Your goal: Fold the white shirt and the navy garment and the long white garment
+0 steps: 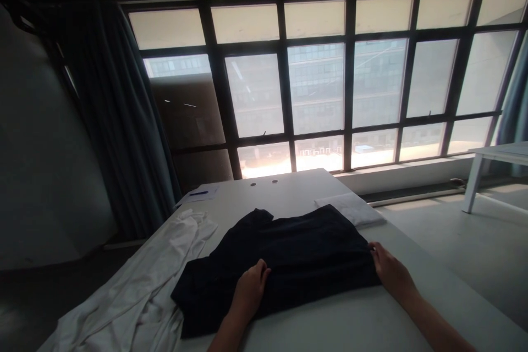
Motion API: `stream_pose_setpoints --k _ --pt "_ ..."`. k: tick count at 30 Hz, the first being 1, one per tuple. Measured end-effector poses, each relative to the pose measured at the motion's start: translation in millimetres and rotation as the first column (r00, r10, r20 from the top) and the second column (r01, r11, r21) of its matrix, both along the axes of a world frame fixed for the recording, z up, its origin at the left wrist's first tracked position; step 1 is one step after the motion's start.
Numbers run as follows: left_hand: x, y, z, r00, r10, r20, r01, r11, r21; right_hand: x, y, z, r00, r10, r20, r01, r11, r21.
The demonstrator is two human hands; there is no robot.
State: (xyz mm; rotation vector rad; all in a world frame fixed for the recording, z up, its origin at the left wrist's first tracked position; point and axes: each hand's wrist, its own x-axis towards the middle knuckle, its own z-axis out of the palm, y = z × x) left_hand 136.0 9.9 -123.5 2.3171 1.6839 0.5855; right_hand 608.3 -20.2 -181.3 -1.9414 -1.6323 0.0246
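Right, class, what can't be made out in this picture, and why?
Head view throughout:
Palm of the left hand: hidden by the hand's own back.
Tabletop beneath the dark garment: covered by it.
White cloth, near end: cut off by the bottom edge.
Second table, far end: cut off by the right edge.
Any writing on the paper sheet: too small.

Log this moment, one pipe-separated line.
left hand: pinching dark T-shirt mid-body | right hand: pinching its hem | surface: white table | nearby: crumpled white cloth
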Motion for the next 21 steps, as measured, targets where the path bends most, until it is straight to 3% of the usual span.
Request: stream_pose_setpoints --k 8,15,21 --pt "6 -8 7.8 1.000 -0.020 0.002 0.020 1.000 0.004 -2 -4 9.7 0.999 -0.018 0.031 0.022 0.991 -0.135" --pt "8 -11 10.5 0.997 -0.035 -0.065 0.035 0.999 0.001 -1 -2 2.3 0.999 0.011 0.037 -0.011 1.000 -0.007" --pt "18 -17 20.6 0.987 -0.101 -0.124 0.124 0.973 0.195 5 2 1.1 0.991 0.013 0.132 -0.010 1.000 -0.025"
